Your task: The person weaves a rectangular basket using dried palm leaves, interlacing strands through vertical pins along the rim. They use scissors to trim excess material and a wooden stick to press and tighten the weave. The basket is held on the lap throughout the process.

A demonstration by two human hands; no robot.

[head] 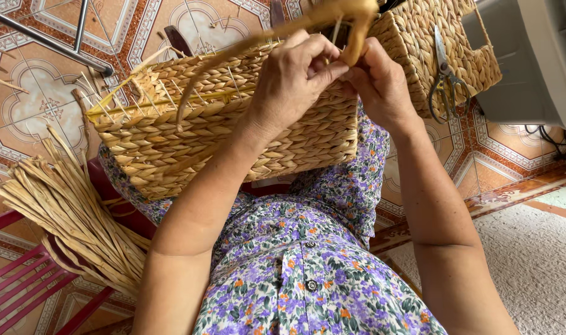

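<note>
- We see our left hand (292, 77) resting on the rim of a half-woven straw basket (233, 124) that lies across our lap, its fingers pinched on a flat straw strand (357, 31).
- Our right hand (379, 84) meets it just beside, fingers closed on the same strand.
- A bundle of dried straw (72, 211) lies on a red chair (22, 279) at our left.
- A finished basket (444, 37) stands behind, with scissors (444, 80) hanging on its side.
- The tiled floor (28, 99) lies beneath.
</note>
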